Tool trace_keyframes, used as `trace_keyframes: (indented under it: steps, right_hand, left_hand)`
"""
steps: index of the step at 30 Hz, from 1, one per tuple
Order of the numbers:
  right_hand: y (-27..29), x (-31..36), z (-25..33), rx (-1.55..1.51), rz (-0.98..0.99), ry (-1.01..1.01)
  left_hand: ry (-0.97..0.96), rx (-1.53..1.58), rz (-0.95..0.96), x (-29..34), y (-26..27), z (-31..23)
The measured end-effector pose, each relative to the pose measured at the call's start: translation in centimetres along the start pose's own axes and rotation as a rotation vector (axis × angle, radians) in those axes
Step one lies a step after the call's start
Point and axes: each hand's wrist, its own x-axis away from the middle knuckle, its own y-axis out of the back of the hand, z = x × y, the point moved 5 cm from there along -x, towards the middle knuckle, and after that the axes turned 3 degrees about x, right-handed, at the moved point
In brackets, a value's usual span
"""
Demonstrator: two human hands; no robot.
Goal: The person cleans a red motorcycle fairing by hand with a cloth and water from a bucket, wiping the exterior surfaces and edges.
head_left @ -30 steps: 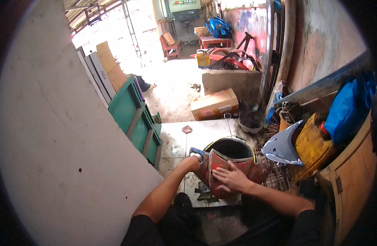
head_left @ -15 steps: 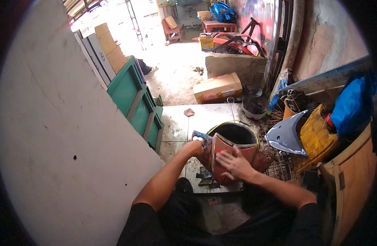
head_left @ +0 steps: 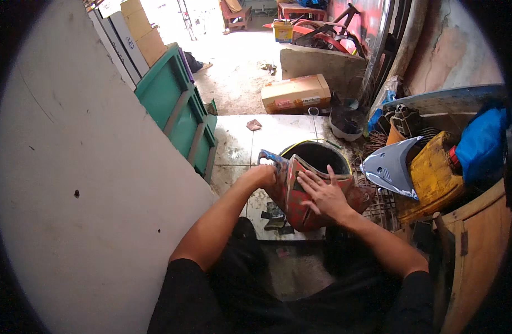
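A worn red motorcycle body panel [head_left: 309, 214], patched with darker areas, lies tilted in front of a black bucket [head_left: 325, 158]. My left hand [head_left: 262, 176] is closed around its left end, near a bluish edge. Flat on the panel's upper face rests my right hand [head_left: 325, 195], fingers stretched and thumb apart. A small dark patch shows by its fingertips; whether it is a loose scrap or part of the surface, I cannot tell. Several dark flat scraps [head_left: 275, 218] lie on the white tiles below the panel.
A white wall [head_left: 94, 222] and a green panel [head_left: 169, 106] bound the left. To the right are a grey plastic panel [head_left: 389, 170], a yellow jerrycan [head_left: 434, 170] and a wooden piece [head_left: 479, 239]. A cardboard box [head_left: 296, 94] and a cut plastic tub [head_left: 346, 123] stand beyond the bucket.
The view has tilted down, so most of the scene sits higher. My right hand has slid over the panel toward its upper edge, while my left hand keeps its grip.
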Motion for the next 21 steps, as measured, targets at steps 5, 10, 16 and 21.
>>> trace_keyframes:
  steps: [5, 10, 16, 21]
  right_hand:
    - [0.6, 0.2, 2.9, -0.311, 0.172, 0.168]
    - [0.8, -0.2, 1.2, -0.107, 0.025, 0.019]
    - [0.4, -0.3, 2.5, -0.073, 0.08, 0.09]
    - [0.8, 0.1, 2.0, -0.24, 0.119, 0.069]
  left_hand:
    - [0.026, -0.023, 0.017, 0.0, -0.5, 0.9]
    - [0.056, 0.031, -0.005, -0.4, -0.8, 0.9]
    - [0.037, 0.051, -0.011, -0.8, -1.4, 2.1]
    - [0.04, -0.002, 0.028, 0.0, -0.5, 0.8]
